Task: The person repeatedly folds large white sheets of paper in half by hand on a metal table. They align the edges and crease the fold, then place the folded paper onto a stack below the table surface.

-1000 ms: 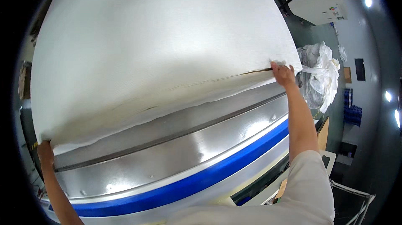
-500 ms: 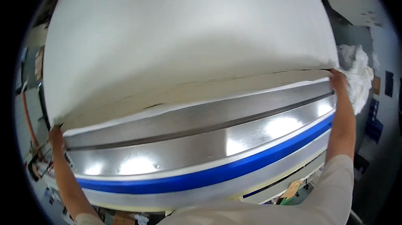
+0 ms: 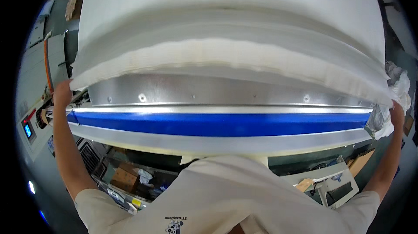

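The person's two hands are wide apart, one at either end of the near edge of a broad white sheet [image 3: 226,53], which covers the far part of the counter [image 3: 222,144] and runs out of view at the top. The left hand [image 3: 63,94] is closed around the sheet's near left corner, and the right hand [image 3: 396,114] is closed at its near right corner; the exact place of each fingertip cannot be told. Between them the near edge bows away from the person in a long arch, with soft, curved folds behind it. Below that edge a shiny metal strip [image 3: 209,92] with small round fixings lies bare, and nearer the person a blue band [image 3: 217,124] runs along the counter's front. A crumpled white bundle [image 3: 399,89] is just beyond the right hand. On the left side are an orange hose [image 3: 46,62] and a small lit screen [image 3: 28,130]; a cardboard box [image 3: 125,177] sits lower down, beside the person's pale shirt [image 3: 226,186].
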`<state>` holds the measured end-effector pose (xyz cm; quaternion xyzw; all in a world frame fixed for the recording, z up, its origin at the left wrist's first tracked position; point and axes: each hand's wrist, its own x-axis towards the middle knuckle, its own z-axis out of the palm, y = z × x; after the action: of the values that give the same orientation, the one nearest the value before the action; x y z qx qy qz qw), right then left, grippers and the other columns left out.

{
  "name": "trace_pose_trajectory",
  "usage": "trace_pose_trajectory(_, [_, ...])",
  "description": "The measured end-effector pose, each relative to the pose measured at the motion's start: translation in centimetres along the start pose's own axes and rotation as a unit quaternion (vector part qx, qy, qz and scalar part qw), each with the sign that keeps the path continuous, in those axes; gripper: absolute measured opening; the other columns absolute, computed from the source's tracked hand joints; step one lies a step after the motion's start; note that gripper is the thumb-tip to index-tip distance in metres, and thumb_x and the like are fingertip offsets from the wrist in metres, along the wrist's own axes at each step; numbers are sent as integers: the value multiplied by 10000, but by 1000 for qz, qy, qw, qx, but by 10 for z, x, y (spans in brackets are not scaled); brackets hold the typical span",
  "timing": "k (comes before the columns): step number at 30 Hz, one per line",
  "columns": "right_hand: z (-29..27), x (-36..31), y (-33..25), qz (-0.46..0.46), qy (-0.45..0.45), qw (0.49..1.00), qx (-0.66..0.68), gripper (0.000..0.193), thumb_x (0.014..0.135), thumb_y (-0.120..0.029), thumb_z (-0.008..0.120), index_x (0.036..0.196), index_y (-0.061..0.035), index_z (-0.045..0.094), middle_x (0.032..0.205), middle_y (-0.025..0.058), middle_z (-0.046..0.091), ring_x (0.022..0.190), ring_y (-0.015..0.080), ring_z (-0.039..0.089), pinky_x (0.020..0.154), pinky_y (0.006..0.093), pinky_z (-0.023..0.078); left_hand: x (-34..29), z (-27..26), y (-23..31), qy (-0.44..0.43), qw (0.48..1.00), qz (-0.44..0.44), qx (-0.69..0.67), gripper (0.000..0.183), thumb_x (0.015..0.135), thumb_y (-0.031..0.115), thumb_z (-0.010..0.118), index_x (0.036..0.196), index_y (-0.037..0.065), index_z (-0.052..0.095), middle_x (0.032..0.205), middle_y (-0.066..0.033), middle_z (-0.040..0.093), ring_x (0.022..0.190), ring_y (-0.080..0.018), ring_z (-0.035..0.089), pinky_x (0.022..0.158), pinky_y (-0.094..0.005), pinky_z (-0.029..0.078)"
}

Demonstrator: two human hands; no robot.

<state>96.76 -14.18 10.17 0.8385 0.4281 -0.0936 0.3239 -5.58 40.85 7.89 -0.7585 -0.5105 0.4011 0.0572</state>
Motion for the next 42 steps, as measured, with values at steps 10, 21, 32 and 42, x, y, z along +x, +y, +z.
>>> trace_pose_trajectory(10, [109,-83,-44,-158,-155,968,-121,188,719,-113,609,895,-99,671,836,130,657,800,322,618,744,443,494,-83,156,53,-309,923,123,195,237,724,104,630,949,128,699,980,-101,675,965,-269,641,838,-404,501])
trace_pose_trajectory(21, [181,-100,-44,-59,-222,943,-240,147,834,-136,545,829,-75,680,855,112,649,837,292,627,742,436,506,-67,189,81,-327,935,27,134,242,840,184,542,1004,102,699,1097,-100,662,1008,-298,634,783,-456,500])
trace_pose_trajectory(32, [197,-123,-34,-116,-203,966,-114,218,671,-131,631,865,-34,657,932,191,646,892,367,602,777,437,485,-49,171,43,-120,961,-250,-13,236,882,176,511,1050,87,651,1067,-142,656,1006,-301,630,820,-409,501])
trace_pose_trajectory(42, [91,-91,-157,-86,-325,942,-3,403,661,-180,627,1053,-85,642,1068,166,643,1013,350,600,875,444,480,-48,188,79,-30,989,-143,-35,303,874,136,432,1134,121,587,1074,-175,623,956,-381,605,794,-475,487])
